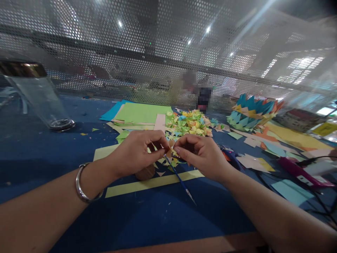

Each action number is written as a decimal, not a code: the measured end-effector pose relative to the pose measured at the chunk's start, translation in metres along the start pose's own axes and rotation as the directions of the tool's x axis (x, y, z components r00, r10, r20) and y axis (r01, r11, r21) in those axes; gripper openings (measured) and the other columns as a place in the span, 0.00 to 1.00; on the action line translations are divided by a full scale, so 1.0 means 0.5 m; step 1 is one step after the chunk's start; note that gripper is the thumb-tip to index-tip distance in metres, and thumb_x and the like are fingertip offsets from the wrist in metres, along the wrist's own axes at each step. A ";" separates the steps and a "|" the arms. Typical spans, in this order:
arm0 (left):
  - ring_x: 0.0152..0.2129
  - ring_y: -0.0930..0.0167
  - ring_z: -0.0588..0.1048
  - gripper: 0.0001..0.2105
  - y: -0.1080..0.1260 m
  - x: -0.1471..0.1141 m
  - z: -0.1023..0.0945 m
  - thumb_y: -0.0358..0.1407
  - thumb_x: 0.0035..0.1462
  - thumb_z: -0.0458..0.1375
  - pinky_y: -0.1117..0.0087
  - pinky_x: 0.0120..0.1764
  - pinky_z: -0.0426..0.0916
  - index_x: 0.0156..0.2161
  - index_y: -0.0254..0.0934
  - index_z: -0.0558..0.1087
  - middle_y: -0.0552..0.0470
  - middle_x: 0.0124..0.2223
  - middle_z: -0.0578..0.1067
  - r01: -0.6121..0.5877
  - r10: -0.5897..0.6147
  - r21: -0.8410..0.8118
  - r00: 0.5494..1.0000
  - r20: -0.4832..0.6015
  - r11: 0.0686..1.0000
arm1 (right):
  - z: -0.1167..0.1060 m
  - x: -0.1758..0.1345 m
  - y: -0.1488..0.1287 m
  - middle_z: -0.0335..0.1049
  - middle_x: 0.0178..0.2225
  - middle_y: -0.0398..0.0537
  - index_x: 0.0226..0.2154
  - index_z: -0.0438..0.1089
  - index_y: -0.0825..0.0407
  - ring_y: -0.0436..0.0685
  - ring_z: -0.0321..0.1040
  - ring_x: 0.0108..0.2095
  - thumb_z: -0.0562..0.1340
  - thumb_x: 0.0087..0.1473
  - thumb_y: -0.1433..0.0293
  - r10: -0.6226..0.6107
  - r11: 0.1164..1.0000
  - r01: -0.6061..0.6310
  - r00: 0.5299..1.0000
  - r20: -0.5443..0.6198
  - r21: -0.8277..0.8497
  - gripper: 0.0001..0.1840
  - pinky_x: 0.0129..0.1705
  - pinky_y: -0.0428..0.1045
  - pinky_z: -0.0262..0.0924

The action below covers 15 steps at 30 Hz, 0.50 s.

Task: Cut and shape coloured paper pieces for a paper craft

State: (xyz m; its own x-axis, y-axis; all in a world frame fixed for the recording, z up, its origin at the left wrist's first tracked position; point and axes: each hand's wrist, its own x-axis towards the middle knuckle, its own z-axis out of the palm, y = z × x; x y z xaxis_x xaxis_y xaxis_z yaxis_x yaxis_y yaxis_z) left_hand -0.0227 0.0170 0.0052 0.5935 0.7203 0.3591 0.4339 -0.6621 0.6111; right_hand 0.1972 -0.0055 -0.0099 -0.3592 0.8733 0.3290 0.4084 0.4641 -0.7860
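Note:
My left hand (140, 149) and my right hand (204, 153) meet over the middle of the table, each with thumb and fingertips pinched. Between the fingertips is a small peach-coloured paper piece (171, 144), mostly covered by the fingers. Just below them a thin blue stick with a fine pale tip (181, 180), like a small brush, slants toward me; its upper end is hidden by my left fingers. Partly under my left hand sits a brown, round-topped object (145, 172). A long pale yellow paper strip (155, 183) runs beneath both hands.
Behind my hands lie a heap of folded paper pieces (189, 123) and stacked green sheets (142, 113). A glass jar (42, 96) stands left. At right are a spiky folded-paper ring (252, 112), paper scraps (254, 162), a magenta power strip (297, 172) and cables. A perforated metal screen (105, 52) rises behind.

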 end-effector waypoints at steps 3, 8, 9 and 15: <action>0.30 0.74 0.77 0.03 0.000 -0.001 0.001 0.31 0.59 0.57 0.72 0.37 0.71 0.36 0.38 0.74 0.55 0.34 0.79 0.011 -0.011 -0.012 1.000 -0.002 1.000 | 0.000 -0.001 0.001 0.65 0.25 0.40 0.34 0.73 0.53 0.45 0.58 0.22 0.62 0.61 0.63 0.001 1.000 -0.001 1.000 -0.006 0.017 0.10 0.23 0.45 0.53; 0.30 0.74 0.77 0.03 -0.001 -0.002 0.001 0.32 0.59 0.58 0.72 0.36 0.70 0.36 0.38 0.74 0.55 0.33 0.79 0.017 -0.017 -0.025 1.000 -0.012 1.000 | -0.001 -0.001 0.001 0.67 0.27 0.41 0.35 0.73 0.52 0.44 0.59 0.22 0.63 0.61 0.61 -0.008 0.999 0.008 1.000 -0.009 0.034 0.11 0.23 0.45 0.53; 0.30 0.74 0.77 0.03 -0.002 -0.001 0.001 0.32 0.59 0.58 0.72 0.36 0.70 0.36 0.38 0.74 0.55 0.33 0.79 0.016 -0.016 -0.025 1.000 -0.015 1.000 | -0.001 -0.001 0.001 0.67 0.27 0.41 0.35 0.73 0.52 0.44 0.59 0.21 0.63 0.61 0.61 -0.006 0.999 0.006 1.000 -0.006 0.037 0.12 0.23 0.45 0.53; 0.30 0.74 0.77 0.03 -0.001 -0.001 0.000 0.32 0.59 0.57 0.72 0.36 0.70 0.36 0.38 0.74 0.55 0.33 0.79 0.014 -0.015 -0.030 1.000 -0.019 0.999 | -0.004 -0.001 -0.003 0.67 0.26 0.41 0.34 0.73 0.52 0.44 0.60 0.20 0.63 0.61 0.60 0.014 0.999 -0.013 1.000 -0.009 0.035 0.12 0.22 0.44 0.55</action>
State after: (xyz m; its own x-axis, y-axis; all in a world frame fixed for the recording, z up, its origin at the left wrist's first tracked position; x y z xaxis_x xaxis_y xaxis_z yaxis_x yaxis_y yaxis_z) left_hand -0.0231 0.0171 0.0050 0.5740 0.7337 0.3636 0.4218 -0.6455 0.6367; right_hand 0.1983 -0.0063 -0.0078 -0.3459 0.8810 0.3229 0.3835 0.4468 -0.8083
